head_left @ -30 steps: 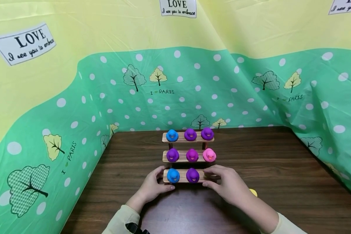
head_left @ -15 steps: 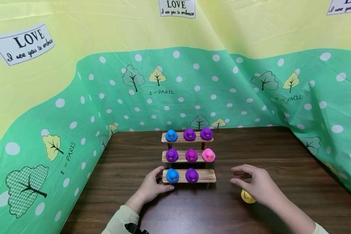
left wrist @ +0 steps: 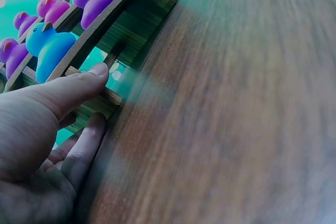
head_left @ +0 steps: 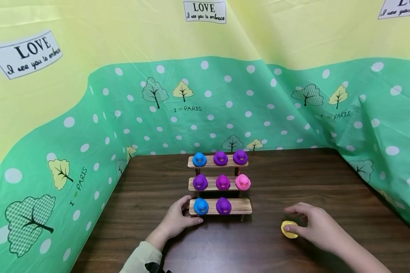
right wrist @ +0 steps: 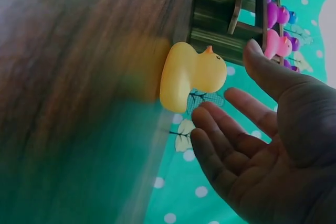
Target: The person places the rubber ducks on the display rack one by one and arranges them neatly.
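Observation:
My left hand (head_left: 177,217) grips the left end of the lowest tier of a three-tier wooden display stand (head_left: 242,206). In the left wrist view its thumb lies along the front and its fingers reach behind the end. A blue rubber duck (head_left: 201,207) and a purple rubber duck (head_left: 223,206) sit on that tier, leaving its right end bare. To the right, my right hand (head_left: 316,226) hovers at a yellow rubber duck (right wrist: 181,74) standing upright on the table. Its thumb overlaps the duck in the head view; the right wrist view shows the fingers spread, apart from it.
On the middle tier are two purple ducks and a pink duck (head_left: 243,182). The top tier holds a blue duck (head_left: 199,159) and two purple ones. A polka-dotted green and yellow cloth (head_left: 205,94) hangs around the dark wooden table (head_left: 150,182).
My right hand has left the stand's right end and moved right and toward me, down over the yellow duck. My left hand has stayed at the stand.

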A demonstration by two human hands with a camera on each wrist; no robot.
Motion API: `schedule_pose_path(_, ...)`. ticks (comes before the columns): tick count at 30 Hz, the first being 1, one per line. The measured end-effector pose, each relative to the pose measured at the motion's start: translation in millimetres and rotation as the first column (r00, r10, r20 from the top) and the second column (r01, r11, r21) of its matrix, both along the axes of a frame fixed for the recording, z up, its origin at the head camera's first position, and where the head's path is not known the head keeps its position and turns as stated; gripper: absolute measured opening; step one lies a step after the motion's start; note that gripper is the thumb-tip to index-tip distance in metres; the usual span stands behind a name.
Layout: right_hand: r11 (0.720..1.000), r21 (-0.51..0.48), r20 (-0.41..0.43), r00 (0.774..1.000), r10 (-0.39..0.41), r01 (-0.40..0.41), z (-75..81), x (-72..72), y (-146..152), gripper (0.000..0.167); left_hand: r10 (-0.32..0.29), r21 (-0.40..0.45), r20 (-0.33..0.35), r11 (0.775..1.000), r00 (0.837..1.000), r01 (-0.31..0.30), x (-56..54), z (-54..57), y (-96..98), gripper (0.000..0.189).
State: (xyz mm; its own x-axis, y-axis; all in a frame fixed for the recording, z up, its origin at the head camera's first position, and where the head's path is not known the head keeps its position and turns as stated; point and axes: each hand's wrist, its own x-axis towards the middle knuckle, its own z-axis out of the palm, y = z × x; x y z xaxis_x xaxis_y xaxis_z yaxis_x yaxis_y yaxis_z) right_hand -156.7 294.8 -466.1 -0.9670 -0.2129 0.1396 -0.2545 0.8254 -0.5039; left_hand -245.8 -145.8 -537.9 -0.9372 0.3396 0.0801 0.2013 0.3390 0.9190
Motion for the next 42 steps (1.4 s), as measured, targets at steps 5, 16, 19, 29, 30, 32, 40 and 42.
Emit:
schedule_pose_path(5, 0.999, 0.029, 0.075, 0.997, 0.028, -0.030, -4.4, 2.0, 4.9, 0.050, -0.006, 0.010, 0.005, 1.000, 1.000, 0.006, 0.9, 0.9, 0.1, 0.070)
schedule_pose_path(16, 0.997, 0.012, 0.113, 0.990, 0.079, -0.081, -12.4, 0.8, 8.0, 0.030, -0.013, 0.059, 0.003, 0.998, 1.000, 0.013, 4.2, 6.5, 1.7, 0.067)
schedule_pose_path(19, 0.995, 0.038, 0.069, 0.994, 0.085, -0.087, -13.5, 2.0, 7.3, 0.033, -0.017, 0.061, -0.006, 0.998, 1.000, 0.017, 3.9, 5.8, 1.4, 0.066)
schedule_pose_path(29, 0.990, -0.030, 0.021, 0.990, 0.138, -0.138, -18.8, -0.1, 3.9, 0.022, -0.009, 0.008, -0.013, 1.000, 1.000, 0.009, 1.2, 1.3, 0.6, 0.068)
schedule_pose_path(30, 0.989, -0.041, 0.029, 0.989, 0.142, -0.141, -18.9, -0.6, 3.9, 0.022, -0.008, 0.008, -0.010, 1.000, 1.000, 0.009, 1.1, 1.2, 0.6, 0.068)
schedule_pose_path(32, 0.987, -0.063, 0.044, 0.988, 0.149, -0.146, -18.7, -0.9, 3.9, 0.023, -0.010, 0.010, -0.008, 1.000, 1.000, 0.010, 0.9, 1.0, 0.8, 0.067)
schedule_pose_path(40, 0.991, -0.031, 0.036, 0.991, 0.129, -0.128, -17.5, 0.4, 3.8, 0.028, -0.010, 0.011, -0.009, 1.000, 1.000, 0.010, 0.5, -0.3, 0.2, 0.064)
schedule_pose_path(42, 0.993, -0.020, 0.045, 0.992, 0.114, -0.113, -17.0, 0.9, 3.4, 0.030, -0.007, 0.008, -0.008, 1.000, 1.000, 0.007, 0.5, -0.6, 0.0, 0.065)
